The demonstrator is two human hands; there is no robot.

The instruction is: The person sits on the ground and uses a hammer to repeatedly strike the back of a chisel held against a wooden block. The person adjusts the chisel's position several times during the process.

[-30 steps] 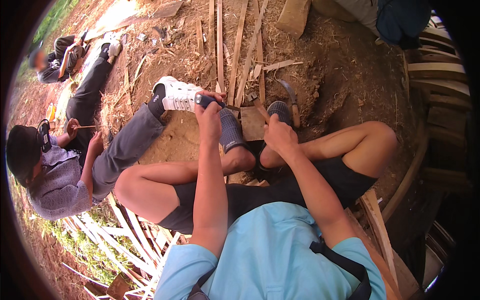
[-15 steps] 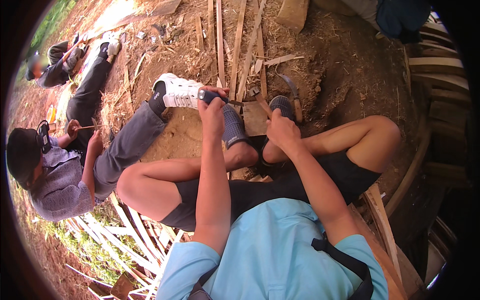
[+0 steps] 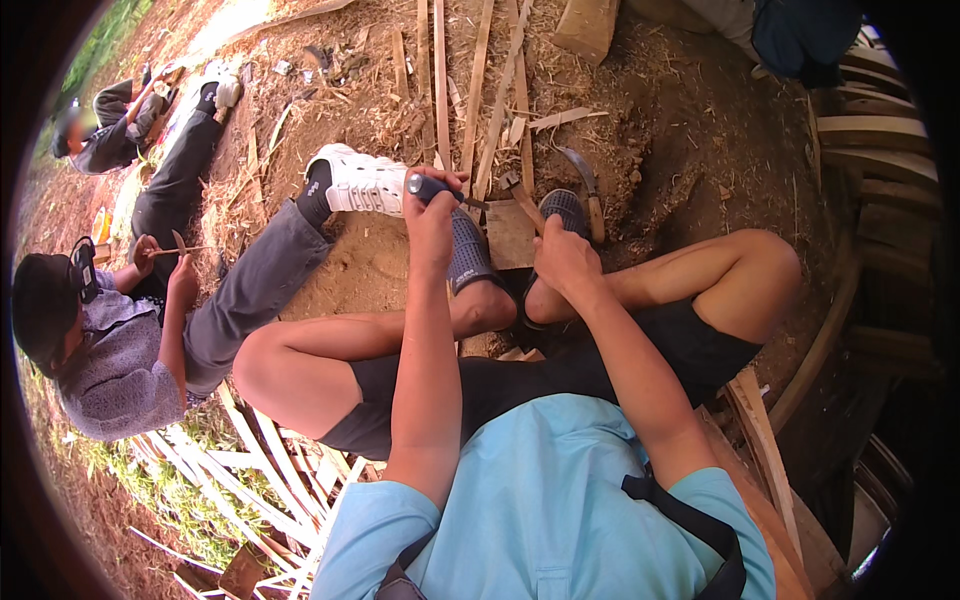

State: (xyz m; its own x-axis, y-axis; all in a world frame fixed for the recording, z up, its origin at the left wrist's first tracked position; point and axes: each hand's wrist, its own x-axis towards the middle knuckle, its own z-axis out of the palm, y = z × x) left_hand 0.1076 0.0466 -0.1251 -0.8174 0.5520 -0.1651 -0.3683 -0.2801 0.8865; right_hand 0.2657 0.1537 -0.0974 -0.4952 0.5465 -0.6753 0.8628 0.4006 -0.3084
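My left hand [image 3: 432, 215] is closed around the dark blue handle of a chisel [image 3: 430, 187] with a round metal end cap. Its thin blade points right, over a flat wooden board [image 3: 512, 240] between my feet. My right hand [image 3: 565, 257] grips the wooden handle of a hammer [image 3: 527, 207]; its small dark head lies near the chisel's tip, just beyond the board. Whether the blade touches the board I cannot tell. A sickle [image 3: 596, 212] with a curved blade and wooden handle lies on the ground beside my right shoe [image 3: 563, 210].
At the left a person [image 3: 110, 340] sits holding a knife and a thin stick; their white shoe [image 3: 365, 182] is close to my left hand. Long wood strips [image 3: 440, 85] lie ahead. A wood block [image 3: 585, 30] stands farther off, and stacked wood [image 3: 872, 132] is at the right.
My left hand and the chisel have shifted slightly right and the handle has tilted. My right hand has hardly moved. The person at the left has moved their hands and knife a little.
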